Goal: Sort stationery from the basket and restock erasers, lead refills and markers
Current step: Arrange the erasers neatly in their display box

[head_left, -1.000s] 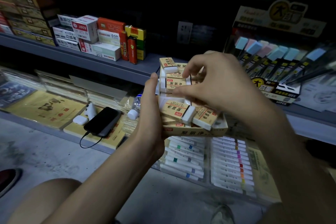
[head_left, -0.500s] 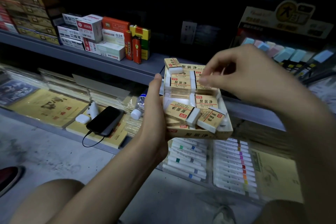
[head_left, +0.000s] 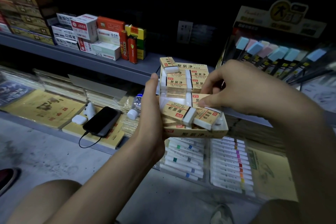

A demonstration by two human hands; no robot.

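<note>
My left hand (head_left: 151, 114) holds a tan cardboard eraser box (head_left: 195, 133) from its left side and underneath, in front of the shelves. Several white erasers in tan sleeves fill it; two loose erasers (head_left: 177, 110) lie askew at the near end. My right hand (head_left: 234, 89) reaches in from the right, thumb and fingers pinching an eraser (head_left: 197, 99) in the box's right row. Trays of markers (head_left: 229, 163) with coloured bands lie on the low shelf below the box. A display of lead-refill tubes (head_left: 272, 54) stands at the right.
The grey upper shelf (head_left: 101, 60) carries stacked small boxes and lighters at the left. On the lower shelf lie a black phone (head_left: 102, 121) with a cable, a white earbud case (head_left: 79, 119), a water bottle (head_left: 135, 107) and yellow notebooks. Concrete floor below.
My right hand has come back down from above the box's far right corner and now pinches an eraser in the right row. The box has stayed in my left hand.
</note>
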